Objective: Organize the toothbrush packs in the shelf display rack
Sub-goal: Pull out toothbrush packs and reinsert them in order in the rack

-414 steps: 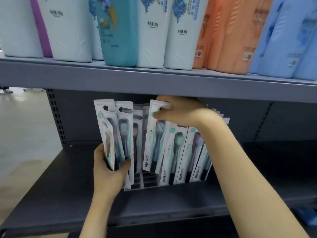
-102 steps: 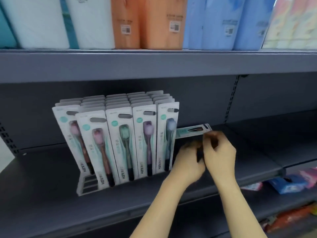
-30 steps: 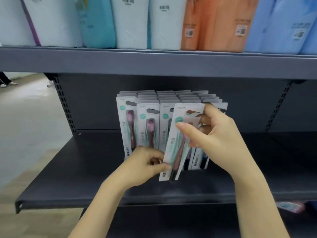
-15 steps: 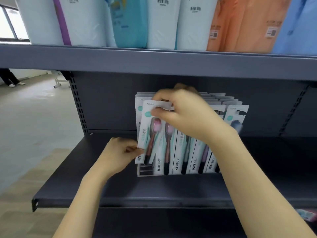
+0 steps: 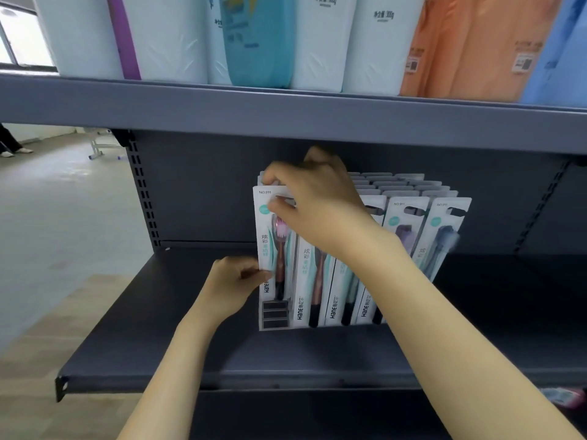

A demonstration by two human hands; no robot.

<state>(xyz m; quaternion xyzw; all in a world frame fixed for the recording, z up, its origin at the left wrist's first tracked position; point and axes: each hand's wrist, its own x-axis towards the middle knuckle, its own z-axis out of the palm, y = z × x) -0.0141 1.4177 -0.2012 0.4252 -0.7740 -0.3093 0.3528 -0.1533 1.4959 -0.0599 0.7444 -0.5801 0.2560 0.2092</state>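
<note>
The pink-headed toothbrush pack (image 5: 273, 246) now stands upright at the front of the leftmost column of the display rack (image 5: 274, 315), flush with its neighbours; half a second ago it leaned out to the left, clear of the row; a second ago I held it in front of the middle of the rack; so it has been carried leftward and seated. My right hand (image 5: 313, 206) grips its top edge by the hang-hole, fingers (image 5: 276, 177) curled over the card and thumb on the front face; my left hand (image 5: 233, 282) pinches the lower left edge of the same pack, fingers curled, steadying it against the rack wall. Judgement: the insertion looks near done; the pack's foot seems to sit above the rack's slotted front, so one downward push may remain. The other front packs (image 5: 400, 236) stand in even rows to the right, more ranks behind them. The rack rests on the dark shelf (image 5: 165, 350); upper shelf (image 5: 222, 106) carries tall soft packages (image 5: 320, 39). View has shifted somewhat since half a second ago.
</note>
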